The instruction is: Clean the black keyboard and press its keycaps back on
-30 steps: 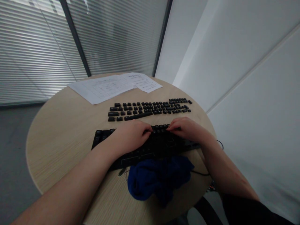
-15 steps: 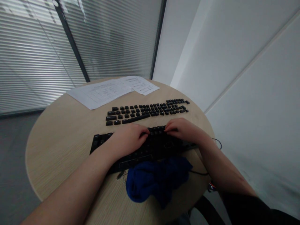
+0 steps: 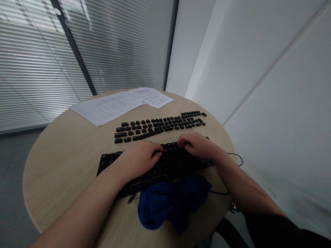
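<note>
A black keyboard (image 3: 170,164) with many bare key positions lies across the near part of the table. My left hand (image 3: 142,156) rests over its middle, fingers curled and thumb drawn in near the upper key rows. To the right, my right hand (image 3: 195,144) has its fingertips pinched together at the keyboard's far edge, by the keys still seated there. Whatever is between the fingertips of either hand is too small or hidden. Loose black keycaps (image 3: 148,130) are laid out in rows behind the keyboard, with a long spacebar (image 3: 148,134) among them.
A crumpled blue cloth (image 3: 170,203) lies against the keyboard's near edge, beside a small dark tool-like item (image 3: 131,198). Printed paper sheets (image 3: 111,106) lie at the back of the round wooden table (image 3: 59,148). A black cable (image 3: 239,157) loops past the right edge.
My right hand has shifted slightly left along the keyboard's far edge, its fingers more curled. The left hand stays in nearly the same place. The camera view has tilted a little.
</note>
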The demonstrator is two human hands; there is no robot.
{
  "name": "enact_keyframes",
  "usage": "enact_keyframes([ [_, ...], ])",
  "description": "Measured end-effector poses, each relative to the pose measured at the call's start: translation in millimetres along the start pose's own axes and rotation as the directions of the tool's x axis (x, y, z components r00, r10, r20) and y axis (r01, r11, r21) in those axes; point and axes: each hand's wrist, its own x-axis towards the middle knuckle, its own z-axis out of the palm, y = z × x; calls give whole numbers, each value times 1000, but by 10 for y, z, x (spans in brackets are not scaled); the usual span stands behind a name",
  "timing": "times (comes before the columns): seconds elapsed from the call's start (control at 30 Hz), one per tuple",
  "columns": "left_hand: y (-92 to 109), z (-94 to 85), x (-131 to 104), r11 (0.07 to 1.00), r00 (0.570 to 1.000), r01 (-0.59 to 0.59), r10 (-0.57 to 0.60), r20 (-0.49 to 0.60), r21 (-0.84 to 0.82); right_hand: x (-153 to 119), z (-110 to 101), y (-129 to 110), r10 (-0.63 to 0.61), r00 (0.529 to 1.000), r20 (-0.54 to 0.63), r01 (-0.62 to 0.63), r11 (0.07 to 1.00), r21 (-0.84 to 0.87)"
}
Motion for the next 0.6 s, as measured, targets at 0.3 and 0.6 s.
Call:
enact_keyframes([
  [0.3,5,-2,-4,1000,1000,7,-7,2,-11,-17,-32,6,23,991,-135,-35,996,-85],
  [0.6,-16,8,-24,999,999,-31,30,-22,-31,15,46,77,-13,996,-93,11,1000,-24],
])
